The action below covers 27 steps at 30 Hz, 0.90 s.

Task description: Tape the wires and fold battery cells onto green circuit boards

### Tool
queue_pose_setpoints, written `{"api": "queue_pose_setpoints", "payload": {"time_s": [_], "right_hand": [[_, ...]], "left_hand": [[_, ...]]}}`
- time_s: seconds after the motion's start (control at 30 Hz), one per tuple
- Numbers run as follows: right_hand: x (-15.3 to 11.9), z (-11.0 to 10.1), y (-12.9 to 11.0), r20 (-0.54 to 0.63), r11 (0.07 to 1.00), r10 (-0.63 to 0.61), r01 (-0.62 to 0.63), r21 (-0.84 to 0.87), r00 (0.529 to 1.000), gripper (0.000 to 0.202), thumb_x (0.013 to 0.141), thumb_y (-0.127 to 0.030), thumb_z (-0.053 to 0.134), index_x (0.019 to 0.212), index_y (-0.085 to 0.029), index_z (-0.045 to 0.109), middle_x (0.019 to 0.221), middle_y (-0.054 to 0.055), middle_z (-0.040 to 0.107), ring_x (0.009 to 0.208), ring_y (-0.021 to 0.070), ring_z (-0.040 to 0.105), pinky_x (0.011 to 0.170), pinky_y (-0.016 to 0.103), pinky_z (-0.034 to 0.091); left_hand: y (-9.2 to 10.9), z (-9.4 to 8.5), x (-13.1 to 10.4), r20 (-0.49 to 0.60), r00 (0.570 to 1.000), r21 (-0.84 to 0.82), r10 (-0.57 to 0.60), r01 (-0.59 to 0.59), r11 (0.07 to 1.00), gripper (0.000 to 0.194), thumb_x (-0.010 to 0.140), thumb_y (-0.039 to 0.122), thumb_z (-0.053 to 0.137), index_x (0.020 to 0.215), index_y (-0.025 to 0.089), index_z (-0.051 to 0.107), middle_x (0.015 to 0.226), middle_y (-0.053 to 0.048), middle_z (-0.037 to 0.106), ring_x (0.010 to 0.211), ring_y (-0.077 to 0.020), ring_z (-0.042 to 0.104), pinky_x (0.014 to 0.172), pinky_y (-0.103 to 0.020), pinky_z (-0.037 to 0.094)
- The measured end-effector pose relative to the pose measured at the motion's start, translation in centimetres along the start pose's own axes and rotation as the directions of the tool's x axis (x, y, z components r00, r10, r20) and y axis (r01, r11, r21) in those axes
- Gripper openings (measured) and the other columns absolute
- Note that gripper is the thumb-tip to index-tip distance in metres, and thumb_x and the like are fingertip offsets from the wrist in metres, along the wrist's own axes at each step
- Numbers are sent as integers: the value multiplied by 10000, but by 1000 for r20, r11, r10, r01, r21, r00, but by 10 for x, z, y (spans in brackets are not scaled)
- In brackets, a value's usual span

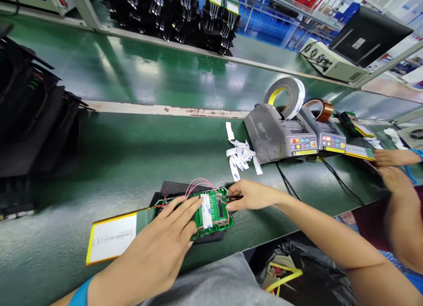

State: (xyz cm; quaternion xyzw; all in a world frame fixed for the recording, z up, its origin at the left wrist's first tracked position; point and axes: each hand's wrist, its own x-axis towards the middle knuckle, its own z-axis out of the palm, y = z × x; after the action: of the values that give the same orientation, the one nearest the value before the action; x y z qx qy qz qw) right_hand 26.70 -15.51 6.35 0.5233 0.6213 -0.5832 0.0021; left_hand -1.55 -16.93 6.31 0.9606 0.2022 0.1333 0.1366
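Observation:
A green circuit board in a green frame (216,209) lies on a black case near the table's front edge. A white tape strip (206,211) with blue print crosses it, and thin pink wires (201,181) arch above. My left hand (168,240) rests flat over the board's left part, fingers stretched, fingertips beside the strip. At the board's right end, my right hand (246,195) has thumb and fingers bent around something dark and thin that I cannot make out. A flat white battery pack with yellow edges (114,236) lies left of the board, partly behind my left forearm.
Peeled tape strips (240,156) lie before two tape dispensers (280,134) (327,132). Black cases (29,121) are stacked at left, more units (172,15) on the shelf behind. Another person's hands (393,163) are at right. A black bag (307,270) hangs below the edge.

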Motion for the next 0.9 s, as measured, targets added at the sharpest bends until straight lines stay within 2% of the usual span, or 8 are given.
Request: {"api": "queue_pose_setpoints", "payload": {"time_s": [0.1, 0.17, 0.27, 0.4, 0.57, 0.63, 0.77, 0.9], "right_hand": [[0, 6, -1, 32, 995, 77, -79, 56, 997, 237, 814, -321, 595, 650, -164, 527, 571, -46, 515, 555, 106, 519, 550, 229, 382], [-2, 10, -1, -14, 995, 93, -93, 47, 996, 210, 820, -303, 587, 670, -165, 537, 581, -34, 552, 562, 112, 531, 553, 229, 386], [-8, 15, 1, -112, 999, 46, -44, 19, 993, 190, 833, -310, 579, 713, -164, 556, 618, -39, 540, 587, 106, 492, 551, 222, 356], [-13, 18, 7, -70, 988, -97, 105, 113, 993, 213, 805, -334, 642, 727, -162, 546, 666, -59, 468, 623, 88, 437, 584, 214, 345], [-13, 19, 5, -74, 988, -48, 59, 144, 996, 210, 801, -323, 643, 718, -166, 530, 655, -49, 507, 626, 99, 481, 597, 222, 377], [-14, 16, 0, -68, 996, -30, 36, 85, 997, 203, 809, -325, 630, 715, -163, 550, 632, -47, 522, 598, 98, 485, 563, 217, 357], [-13, 7, -7, -170, 974, -48, 8, -227, 984, 253, 755, -396, 693, 710, -161, 611, 585, -57, 489, 560, 89, 427, 516, 220, 275], [-3, 0, -4, -27, 980, 27, -32, -198, 999, 306, 775, -440, 662, 681, -153, 610, 579, -50, 511, 543, 83, 416, 512, 220, 278]], "left_hand": [[0, 0, 1, 17, 1000, 7, 10, -10, 1000, 210, 847, 140, 484, 987, 142, 641, 1399, -141, 505, 1363, -278, 374, 1161, -476, 261], [-1, 0, 2, 30, 999, 13, 12, -12, 1000, 192, 848, 148, 489, 962, 148, 642, 1392, -134, 514, 1356, -275, 384, 1158, -470, 266], [-1, 0, 2, 37, 999, 28, 3, -4, 1000, 179, 838, 148, 497, 946, 155, 640, 1412, -128, 494, 1360, -273, 377, 1157, -466, 266], [0, 0, 2, 45, 999, 42, 3, -5, 999, 190, 836, 141, 490, 952, 154, 640, 1425, -139, 476, 1376, -274, 351, 1154, -473, 262], [1, -1, 2, 49, 999, 12, -10, 9, 1000, 185, 873, 158, 470, 938, 161, 644, 1419, -116, 486, 1368, -261, 364, 1155, -467, 263], [1, -2, 3, 35, 999, 5, -15, 15, 1000, 183, 869, 154, 474, 942, 161, 642, 1418, -109, 489, 1359, -259, 377, 1152, -463, 268], [1, -1, 4, 23, 1000, 4, -5, 5, 1000, 178, 871, 151, 474, 927, 157, 643, 1404, -113, 501, 1368, -248, 360, 1159, -443, 246], [4, 4, -1, 33, 998, -11, -51, 52, 999, 170, 878, 182, 484, 901, 173, 651, 1352, -98, 544, 1343, -237, 381, 1154, -425, 220]]}}
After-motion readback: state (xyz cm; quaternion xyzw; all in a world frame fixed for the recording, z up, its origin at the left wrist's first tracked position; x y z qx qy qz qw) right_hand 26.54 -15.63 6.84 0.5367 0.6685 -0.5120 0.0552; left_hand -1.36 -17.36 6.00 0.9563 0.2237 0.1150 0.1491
